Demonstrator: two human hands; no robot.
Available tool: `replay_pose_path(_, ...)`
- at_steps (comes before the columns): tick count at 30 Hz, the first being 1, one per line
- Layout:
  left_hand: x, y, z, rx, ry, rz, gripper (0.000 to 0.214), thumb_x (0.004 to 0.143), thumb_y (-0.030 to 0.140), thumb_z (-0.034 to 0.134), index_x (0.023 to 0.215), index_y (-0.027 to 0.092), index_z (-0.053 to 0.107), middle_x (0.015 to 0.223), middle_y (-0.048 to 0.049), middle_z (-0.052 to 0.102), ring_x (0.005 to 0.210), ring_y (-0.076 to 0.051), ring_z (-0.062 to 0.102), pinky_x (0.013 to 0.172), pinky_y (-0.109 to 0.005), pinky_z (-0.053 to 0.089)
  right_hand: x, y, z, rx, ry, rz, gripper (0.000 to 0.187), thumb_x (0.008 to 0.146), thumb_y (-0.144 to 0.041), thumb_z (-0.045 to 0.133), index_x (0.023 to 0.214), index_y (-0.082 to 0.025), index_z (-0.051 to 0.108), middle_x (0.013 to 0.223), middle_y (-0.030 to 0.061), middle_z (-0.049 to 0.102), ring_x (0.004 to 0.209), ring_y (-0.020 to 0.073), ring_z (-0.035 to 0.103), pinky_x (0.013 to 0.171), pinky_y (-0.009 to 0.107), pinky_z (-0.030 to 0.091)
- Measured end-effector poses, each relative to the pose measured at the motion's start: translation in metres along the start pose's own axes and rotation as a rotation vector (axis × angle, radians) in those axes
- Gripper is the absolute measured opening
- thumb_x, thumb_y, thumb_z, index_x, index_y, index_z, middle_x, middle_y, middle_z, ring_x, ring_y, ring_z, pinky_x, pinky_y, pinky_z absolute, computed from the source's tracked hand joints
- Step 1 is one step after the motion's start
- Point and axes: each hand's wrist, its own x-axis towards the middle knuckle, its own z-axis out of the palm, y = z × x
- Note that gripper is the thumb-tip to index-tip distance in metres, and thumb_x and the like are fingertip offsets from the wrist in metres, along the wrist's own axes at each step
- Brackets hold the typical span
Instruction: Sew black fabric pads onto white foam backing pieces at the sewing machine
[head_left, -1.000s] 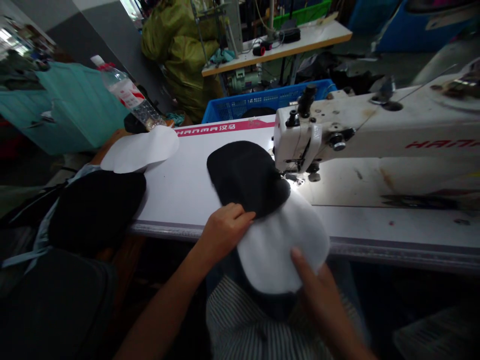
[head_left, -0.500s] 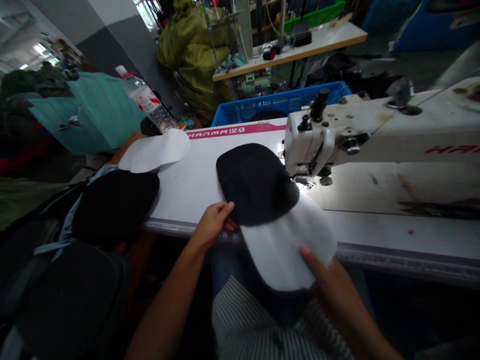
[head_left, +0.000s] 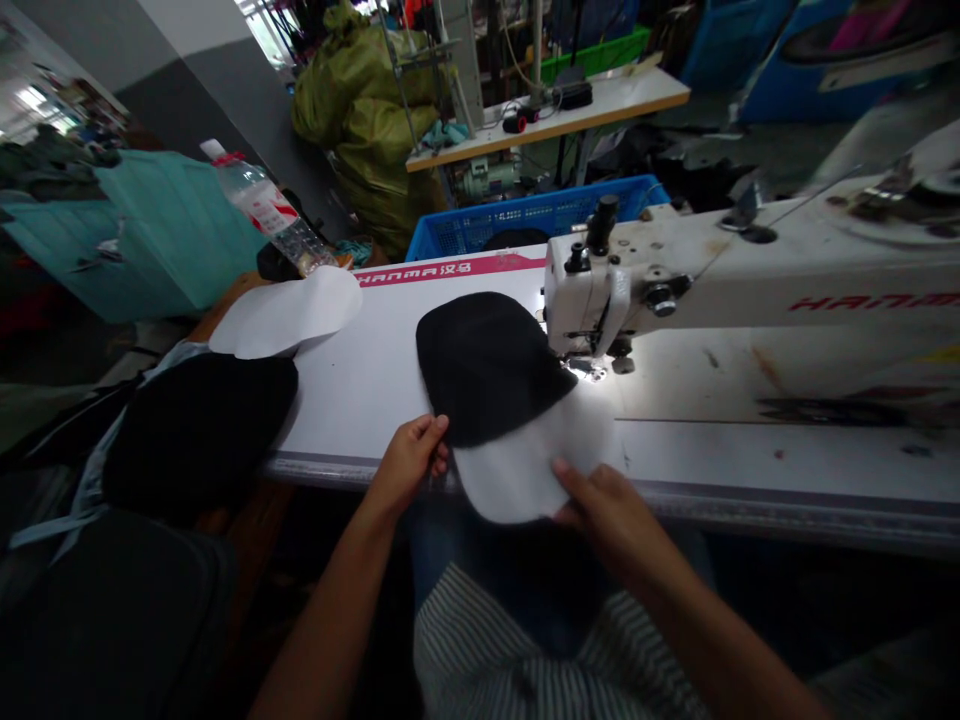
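A black, rounded fabric piece (head_left: 480, 365) lies on the sewing table, its right corner by the needle area of the sewing machine (head_left: 589, 300). From beneath it a white, rounded sheet (head_left: 517, 465) spreads toward me and to the right, its front end over the table edge. My left hand (head_left: 412, 455) is closed at the left front edge of the black piece, thumb and fingertips pinching it. With thumb on top and fingers underneath, my right hand (head_left: 607, 505) grips the white sheet's right front edge. The machine's lamp lights the needle area, where details are too small to tell.
Another white sheet (head_left: 289, 310) lies at the table's left end beside a plastic bottle (head_left: 262, 210). Black fabric pieces (head_left: 199, 430) are stacked at left. A blue basket (head_left: 480, 225) stands behind the table. Dark scissors-like snips (head_left: 832, 411) lie under the machine arm.
My right hand has shifted up and left with the white sheet, so less of the sheet shows in front of the black piece. My left hand stays at the same edge. The view has shifted slightly.
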Motion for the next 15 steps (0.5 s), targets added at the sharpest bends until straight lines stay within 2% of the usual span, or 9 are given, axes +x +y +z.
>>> replay_pose_path(2, -0.002, 0.001, 0.001, 0.003, 0.002, 0.007, 0.058, 0.075, 0.075, 0.072, 0.074, 0.019, 0.054, 0.055, 0.0052, 0.057, 0.040, -0.008, 0.051, 0.040, -0.016, 0.035, 0.007, -0.003, 0.005, 0.069, -0.016, 0.021, 0.031, 0.078, -0.048, 0.080, 0.075, -0.022, 0.063, 0.065, 0.0043, 0.067, 0.062, 0.0208, 0.065, 0.062, 0.034, 0.059)
replay_pose_path(5, -0.003, -0.001, 0.002, 0.004, 0.015, 0.014, 0.060, 0.075, 0.076, 0.070, 0.073, 0.019, 0.053, 0.054, 0.0054, 0.056, 0.040, -0.007, 0.050, 0.040, -0.016, 0.035, 0.007, -0.001, 0.002, 0.081, -0.035, -0.004, 0.029, 0.085, -0.048, 0.072, 0.094, -0.021, 0.066, 0.088, 0.0088, 0.074, 0.078, 0.0246, 0.072, 0.070, 0.036, 0.061)
replay_pose_path(8, -0.003, -0.003, 0.003, 0.010, 0.023, 0.013, 0.060, 0.075, 0.077, 0.070, 0.072, 0.019, 0.053, 0.053, 0.0051, 0.056, 0.040, -0.008, 0.050, 0.039, -0.017, 0.035, 0.002, 0.000, -0.014, -0.104, 0.105, -0.143, 0.054, 0.085, -0.059, 0.070, 0.122, -0.021, 0.058, 0.097, 0.0088, 0.075, 0.083, 0.0258, 0.073, 0.072, 0.038, 0.062)
replay_pose_path(11, -0.003, -0.005, 0.003, 0.021, 0.030, 0.012, 0.060, 0.076, 0.077, 0.070, 0.072, 0.019, 0.054, 0.053, 0.0051, 0.057, 0.040, -0.008, 0.051, 0.039, -0.016, 0.036, -0.001, -0.004, -0.033, -0.363, 0.283, -0.264, 0.074, 0.082, -0.071, 0.066, 0.132, -0.019, 0.050, 0.086, 0.0051, 0.073, 0.062, 0.0219, 0.069, 0.056, 0.035, 0.058)
replay_pose_path(13, -0.003, -0.004, 0.004, 0.030, 0.031, 0.013, 0.061, 0.076, 0.078, 0.069, 0.071, 0.019, 0.054, 0.053, 0.0051, 0.057, 0.040, -0.008, 0.051, 0.039, -0.016, 0.036, 0.002, -0.007, -0.040, -0.478, 0.283, -0.278, 0.072, 0.086, -0.074, 0.058, 0.130, -0.017, 0.052, 0.071, 0.0006, 0.069, 0.048, 0.0190, 0.062, 0.047, 0.033, 0.051)
replay_pose_path(15, -0.004, -0.003, 0.004, 0.042, 0.027, 0.016, 0.061, 0.075, 0.078, 0.069, 0.070, 0.019, 0.054, 0.053, 0.0051, 0.057, 0.040, -0.008, 0.051, 0.039, -0.017, 0.037, 0.008, -0.010, -0.043, -0.527, 0.254, -0.286, 0.068, 0.090, -0.070, 0.054, 0.132, -0.017, 0.051, 0.064, -0.0027, 0.065, 0.044, 0.0181, 0.060, 0.048, 0.032, 0.050)
